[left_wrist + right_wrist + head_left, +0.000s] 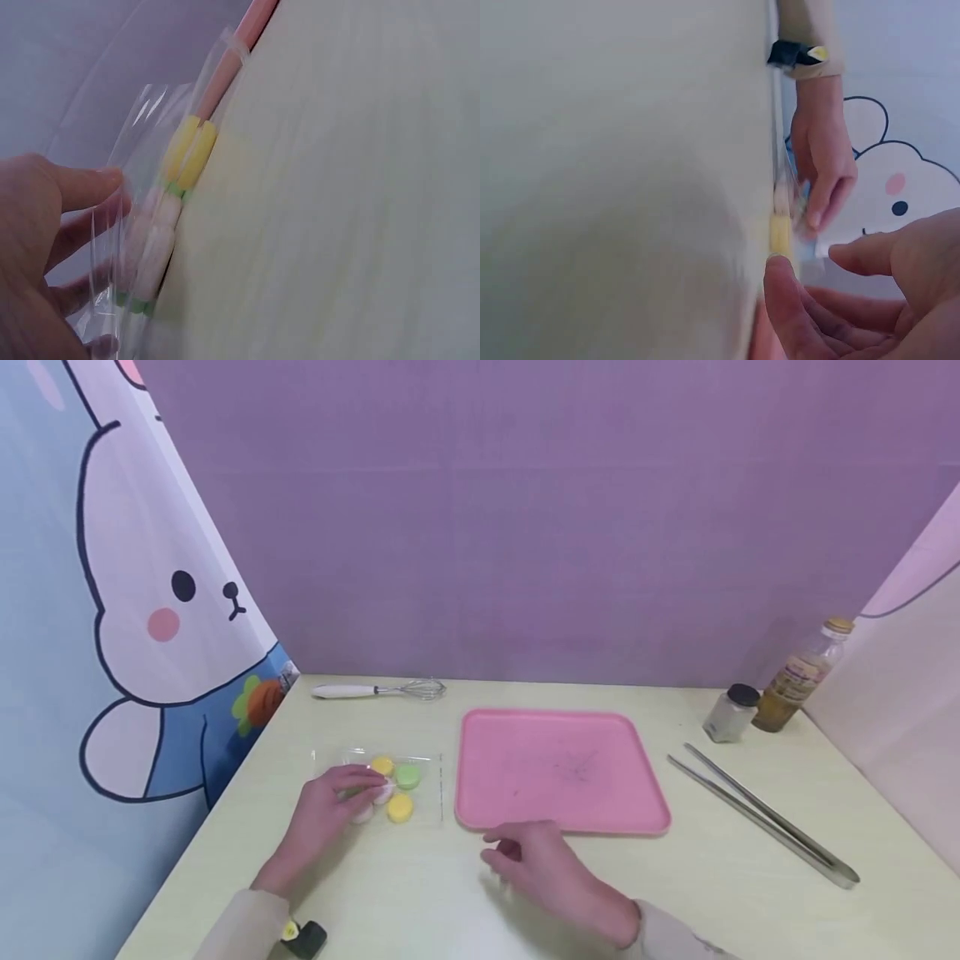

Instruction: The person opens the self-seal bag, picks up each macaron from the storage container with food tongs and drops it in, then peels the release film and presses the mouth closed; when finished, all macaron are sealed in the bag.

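Observation:
Several round macarons in yellow, green and pale pink, including a yellow macaron (400, 808), lie in a clear plastic bag (429, 789) on the left of the table. My left hand (333, 802) is over the bag's left part, its thumb and finger pinching the clear film; the left wrist view shows the film at the fingertips, with a yellow macaron (190, 154) beyond. My right hand (543, 864) hovers at the near edge of a pink tray (555, 718), fingers loosely bent and holding nothing. In the right wrist view its thumb and fingers stand apart.
A whisk (375, 690) lies at the back left. Metal tongs (765, 818) lie right of the tray. Behind them stand a small black-lidded jar (731, 714) and a corked bottle (802, 681). A purple backdrop (525, 527) rises along the back edge.

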A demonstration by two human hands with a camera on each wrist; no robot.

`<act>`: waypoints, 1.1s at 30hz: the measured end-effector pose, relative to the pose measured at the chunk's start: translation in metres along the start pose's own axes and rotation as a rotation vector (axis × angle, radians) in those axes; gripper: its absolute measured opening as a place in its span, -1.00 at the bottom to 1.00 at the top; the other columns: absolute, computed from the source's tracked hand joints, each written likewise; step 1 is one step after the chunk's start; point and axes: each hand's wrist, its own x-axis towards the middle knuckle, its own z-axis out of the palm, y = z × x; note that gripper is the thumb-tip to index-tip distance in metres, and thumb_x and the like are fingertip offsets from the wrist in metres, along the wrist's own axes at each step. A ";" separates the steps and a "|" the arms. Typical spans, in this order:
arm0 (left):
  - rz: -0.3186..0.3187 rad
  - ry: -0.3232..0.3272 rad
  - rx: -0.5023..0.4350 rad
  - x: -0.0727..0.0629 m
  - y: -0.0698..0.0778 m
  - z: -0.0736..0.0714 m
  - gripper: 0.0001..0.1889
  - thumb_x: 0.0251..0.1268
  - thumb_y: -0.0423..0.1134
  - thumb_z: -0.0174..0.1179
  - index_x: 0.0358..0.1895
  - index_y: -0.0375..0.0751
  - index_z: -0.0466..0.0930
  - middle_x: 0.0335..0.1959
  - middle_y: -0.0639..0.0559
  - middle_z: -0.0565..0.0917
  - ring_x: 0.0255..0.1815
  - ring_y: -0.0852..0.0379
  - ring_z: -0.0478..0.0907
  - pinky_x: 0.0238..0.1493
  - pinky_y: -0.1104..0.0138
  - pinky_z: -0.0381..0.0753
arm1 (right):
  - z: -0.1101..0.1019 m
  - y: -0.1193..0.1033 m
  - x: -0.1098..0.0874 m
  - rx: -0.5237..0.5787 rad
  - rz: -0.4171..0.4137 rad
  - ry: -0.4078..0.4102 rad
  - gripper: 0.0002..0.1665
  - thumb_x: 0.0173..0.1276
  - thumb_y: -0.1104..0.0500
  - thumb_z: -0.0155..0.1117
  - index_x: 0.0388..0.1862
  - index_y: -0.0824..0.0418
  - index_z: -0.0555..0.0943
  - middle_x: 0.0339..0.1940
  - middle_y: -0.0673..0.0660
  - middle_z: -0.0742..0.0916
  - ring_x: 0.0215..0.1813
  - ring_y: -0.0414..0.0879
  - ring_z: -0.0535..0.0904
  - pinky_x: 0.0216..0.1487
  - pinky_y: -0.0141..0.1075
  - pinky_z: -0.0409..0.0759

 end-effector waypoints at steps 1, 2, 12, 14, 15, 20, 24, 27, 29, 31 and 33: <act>0.006 0.001 0.018 -0.001 0.002 0.001 -0.83 0.25 -0.35 0.41 -0.13 -0.08 0.83 0.05 -0.10 0.72 0.22 -0.19 0.54 0.33 -0.15 0.38 | 0.004 -0.001 0.002 0.047 0.031 -0.007 -0.68 0.39 0.23 0.37 0.02 0.44 0.67 -0.45 0.01 0.74 -0.46 -0.22 0.64 -0.43 -0.41 0.64; 0.013 0.004 0.035 -0.001 0.003 0.001 -0.84 0.24 -0.35 0.41 -0.14 -0.09 0.83 0.04 -0.09 0.72 0.21 -0.19 0.55 0.32 -0.15 0.40 | 0.008 -0.003 0.004 0.104 0.062 -0.012 -0.67 0.39 0.24 0.36 0.02 0.45 0.67 -0.47 0.02 0.74 -0.48 -0.19 0.65 -0.45 -0.39 0.66; 0.191 -0.011 0.195 0.004 0.009 0.001 -0.84 0.19 -0.35 0.46 -0.15 -0.19 0.82 -0.08 -0.05 0.76 0.05 -0.13 0.64 0.15 -0.09 0.56 | 0.050 -0.008 0.030 0.629 0.330 0.047 -0.72 0.43 0.29 0.27 -0.08 0.56 0.63 -0.38 0.32 0.76 -0.32 0.16 0.76 -0.26 -0.17 0.77; 0.187 -0.034 0.210 0.007 0.009 -0.001 -0.82 0.22 -0.32 0.45 -0.12 -0.20 0.81 -0.06 -0.06 0.75 0.06 -0.15 0.63 0.16 -0.11 0.54 | 0.057 -0.009 0.034 0.693 0.356 0.074 -0.69 0.44 0.31 0.26 -0.06 0.60 0.60 -0.36 0.37 0.76 -0.28 0.19 0.77 -0.23 -0.16 0.77; 0.174 -0.046 0.206 0.009 0.010 -0.002 -0.82 0.24 -0.31 0.44 -0.10 -0.20 0.80 -0.04 -0.06 0.75 0.09 -0.16 0.62 0.18 -0.12 0.52 | 0.060 -0.010 0.036 0.722 0.367 0.087 -0.69 0.43 0.32 0.26 -0.04 0.62 0.59 -0.35 0.39 0.75 -0.27 0.21 0.77 -0.21 -0.15 0.76; 0.066 -0.101 0.188 0.027 0.020 -0.005 -0.81 0.36 -0.27 0.35 -0.02 -0.15 0.77 0.05 -0.11 0.72 0.20 -0.25 0.54 0.27 -0.22 0.40 | 0.069 -0.014 0.042 0.833 0.409 0.130 -0.67 0.44 0.34 0.24 -0.02 0.65 0.55 -0.30 0.46 0.75 -0.21 0.24 0.77 -0.15 -0.15 0.75; 0.059 -0.124 0.216 0.050 0.025 -0.001 -0.79 0.40 -0.26 0.31 0.02 -0.17 0.75 0.06 -0.12 0.72 0.22 -0.24 0.54 0.28 -0.18 0.42 | 0.072 -0.018 0.044 0.969 0.453 0.158 -0.68 0.42 0.37 0.23 -0.03 0.67 0.48 -0.28 0.51 0.73 -0.19 0.25 0.77 -0.09 -0.14 0.74; 0.088 -0.151 0.251 0.066 0.024 0.006 -0.76 0.43 -0.25 0.28 0.06 -0.23 0.73 0.07 -0.13 0.72 0.21 -0.21 0.56 0.27 -0.14 0.45 | 0.076 -0.021 0.046 1.057 0.483 0.178 -0.69 0.41 0.39 0.23 -0.04 0.65 0.45 -0.29 0.50 0.73 -0.19 0.23 0.77 -0.07 -0.13 0.73; 0.097 -0.181 0.269 0.076 0.023 0.011 -0.73 0.45 -0.24 0.25 0.10 -0.27 0.70 0.09 -0.14 0.71 0.21 -0.20 0.56 0.27 -0.11 0.47 | 0.078 -0.022 0.049 1.086 0.492 0.193 -0.69 0.41 0.39 0.23 -0.03 0.65 0.45 -0.28 0.47 0.73 -0.18 0.23 0.77 -0.06 -0.13 0.73; 0.097 -0.219 0.274 0.083 0.022 0.015 -0.70 0.48 -0.25 0.21 0.14 -0.31 0.67 0.12 -0.17 0.69 0.23 -0.21 0.56 0.27 -0.11 0.47 | 0.080 -0.023 0.052 1.098 0.505 0.204 -0.69 0.41 0.38 0.23 -0.03 0.65 0.47 -0.27 0.45 0.74 -0.16 0.22 0.77 -0.05 -0.14 0.73; 0.083 -0.256 0.263 0.088 0.022 0.019 -0.70 0.50 -0.27 0.17 0.17 -0.33 0.64 0.14 -0.19 0.68 0.24 -0.21 0.55 0.28 -0.11 0.47 | 0.082 -0.024 0.056 1.101 0.513 0.221 -0.70 0.41 0.38 0.24 -0.05 0.65 0.50 -0.26 0.46 0.74 -0.15 0.23 0.76 -0.06 -0.15 0.73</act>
